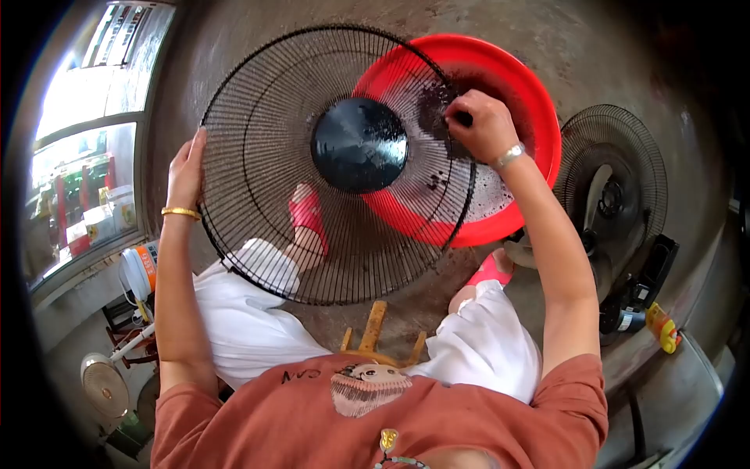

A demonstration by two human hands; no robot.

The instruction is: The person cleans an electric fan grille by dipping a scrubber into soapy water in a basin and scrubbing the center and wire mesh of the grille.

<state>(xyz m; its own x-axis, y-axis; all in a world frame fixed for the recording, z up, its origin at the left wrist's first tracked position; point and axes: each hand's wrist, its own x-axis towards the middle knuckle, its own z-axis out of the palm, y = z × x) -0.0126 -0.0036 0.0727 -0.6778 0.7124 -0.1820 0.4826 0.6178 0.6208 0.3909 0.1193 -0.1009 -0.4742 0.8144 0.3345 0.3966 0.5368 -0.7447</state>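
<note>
A large round fan grille [273, 148] of thin black wires, with a dark wet disc [359, 145] at its centre, is held up in front of me. Its right part overlaps a red basin [544, 117] containing foamy water and dark patches. My left hand [187, 170] grips the grille's left rim, thumb and fingers closed on it. Over the basin, at the grille's right side, my right hand [483, 125] is closed with fingers curled. A dark spot shows inside the curl; whether it is a small object or shadow, I cannot tell.
A fan [609, 195] with exposed blades and a rear grille lies to the right, near a yellow-and-red item [662, 327]. At the lower left stands a small fan [105, 387]. A wooden stool [373, 332] is beneath me; a window [90, 172] is at left.
</note>
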